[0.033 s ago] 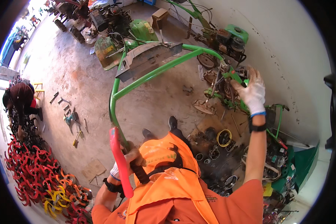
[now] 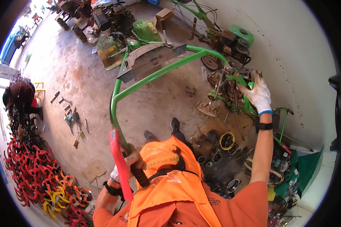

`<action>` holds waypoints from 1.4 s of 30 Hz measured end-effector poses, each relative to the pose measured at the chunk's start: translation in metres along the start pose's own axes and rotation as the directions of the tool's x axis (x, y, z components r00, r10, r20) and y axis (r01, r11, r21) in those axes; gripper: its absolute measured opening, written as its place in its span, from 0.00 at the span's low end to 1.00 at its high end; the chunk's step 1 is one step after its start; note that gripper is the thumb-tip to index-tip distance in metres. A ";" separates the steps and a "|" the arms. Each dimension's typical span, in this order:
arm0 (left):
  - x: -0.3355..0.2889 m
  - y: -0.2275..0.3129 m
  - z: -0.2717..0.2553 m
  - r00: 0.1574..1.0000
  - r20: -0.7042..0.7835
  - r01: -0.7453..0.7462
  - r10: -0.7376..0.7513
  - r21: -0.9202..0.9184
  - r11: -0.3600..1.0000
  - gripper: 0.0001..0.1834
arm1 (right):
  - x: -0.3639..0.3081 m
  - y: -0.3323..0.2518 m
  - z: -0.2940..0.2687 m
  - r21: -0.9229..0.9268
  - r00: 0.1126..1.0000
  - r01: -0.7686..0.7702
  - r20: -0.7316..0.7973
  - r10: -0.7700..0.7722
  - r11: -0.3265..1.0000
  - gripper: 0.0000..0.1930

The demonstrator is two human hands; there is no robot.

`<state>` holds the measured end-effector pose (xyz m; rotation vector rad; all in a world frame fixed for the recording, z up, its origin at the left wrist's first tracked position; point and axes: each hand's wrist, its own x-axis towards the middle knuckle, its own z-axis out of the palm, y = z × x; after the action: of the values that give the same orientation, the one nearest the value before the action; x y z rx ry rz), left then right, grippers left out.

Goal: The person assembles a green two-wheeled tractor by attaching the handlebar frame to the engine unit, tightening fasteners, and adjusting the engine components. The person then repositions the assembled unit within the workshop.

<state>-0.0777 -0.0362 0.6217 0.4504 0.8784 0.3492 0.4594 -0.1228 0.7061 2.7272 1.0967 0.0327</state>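
Left hand [image 2: 129, 163], gloved, closed around the black ribbed grip [image 2: 141, 177] of the green tubular metal handlebar [image 2: 159, 76], beside a long red curved lever [image 2: 119, 162]. Right hand [image 2: 260, 97], in a white glove with blue cuff, fingers spread, near the handlebar's right end; contact cannot be told. The handlebar stands before the torso, bearing a dark soiled plate [image 2: 151, 59]. Red curved metal blades [image 2: 30, 166] lie heaped at left

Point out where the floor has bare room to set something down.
Bare concrete lies between the loose tools and the green handlebar frame; another patch shows through that frame, beyond the shoes. It is crowded at lower left with curved blades, right of the shoes with dark parts, and around the green machine by the right hand.
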 end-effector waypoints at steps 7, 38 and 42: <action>-0.020 0.028 0.010 0.959 -0.258 -0.069 0.114 0.179 0.981 0.13 | 0.005 0.050 0.041 0.740 0.796 -0.401 0.573 -0.196 0.540 0.21; -0.222 0.286 -0.442 0.999 -0.023 0.045 -0.039 0.500 0.865 0.36 | -0.506 -0.349 -0.007 0.721 0.722 -0.692 0.692 0.005 0.031 0.11; -0.231 0.286 -0.474 0.997 -0.064 0.008 0.038 0.591 0.807 0.35 | -0.551 -0.394 0.012 0.738 0.737 -0.674 0.673 -0.059 -0.002 0.14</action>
<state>-0.6246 0.2096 0.6563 1.0324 1.0533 0.0939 -0.2082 -0.2263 0.6481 3.4650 0.0136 -2.1486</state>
